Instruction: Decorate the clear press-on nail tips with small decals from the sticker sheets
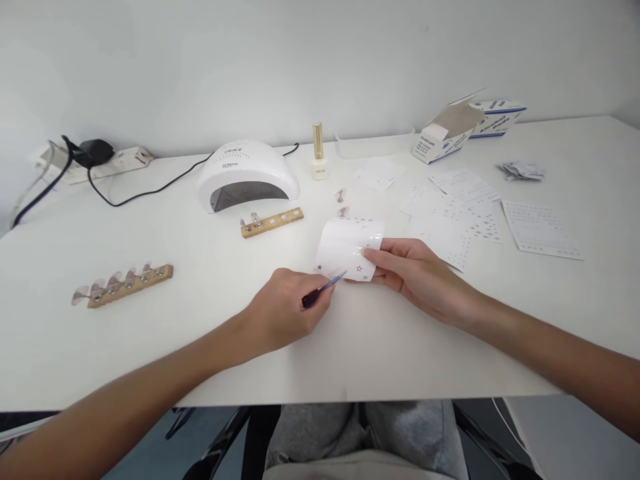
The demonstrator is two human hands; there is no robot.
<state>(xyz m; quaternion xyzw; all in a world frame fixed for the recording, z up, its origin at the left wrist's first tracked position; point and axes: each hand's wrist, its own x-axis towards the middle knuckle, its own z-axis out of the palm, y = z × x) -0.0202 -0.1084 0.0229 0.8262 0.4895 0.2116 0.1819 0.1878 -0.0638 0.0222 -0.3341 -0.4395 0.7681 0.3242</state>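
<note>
- Nearest the body, the left forearm came in from the lower left. The left hand [287,310] lay low on the bench [350,353], knuckles up, its grip clenched around a slim tool [324,289] with a dark blue shaft.
- The tool's long axis ran from lower left to upper right, with its tip pointing away from the body at the near edge of the sticker sheet [347,243]. Tip and sheet were just beside each other; whether they touched could not be told.
- The sheet lay right of and slightly beyond the left hand. Small star shapes showed at its near left corner, the part closest to the tool tip.
- The right forearm came in from the lower right. The right hand [417,273] rested on the bench, its grip grasping the sheet's right edge, thumb on top and fingers beneath. The sheet curled up and away, its far edge rolled over.
- Just beyond the sheet stood two small clear nail tips [342,203], well apart from both hands.
- Left of them lay a short wooden strip [273,222]. Farther left, a longer wooden strip [125,283] carried a row of nail tips.
- Flat dotted sheets [540,228] were spread to the right.
- At the back stood a white nail lamp [247,175], a polish bottle [319,153], an open box [447,137] and a power strip [100,160] by the wall.
</note>
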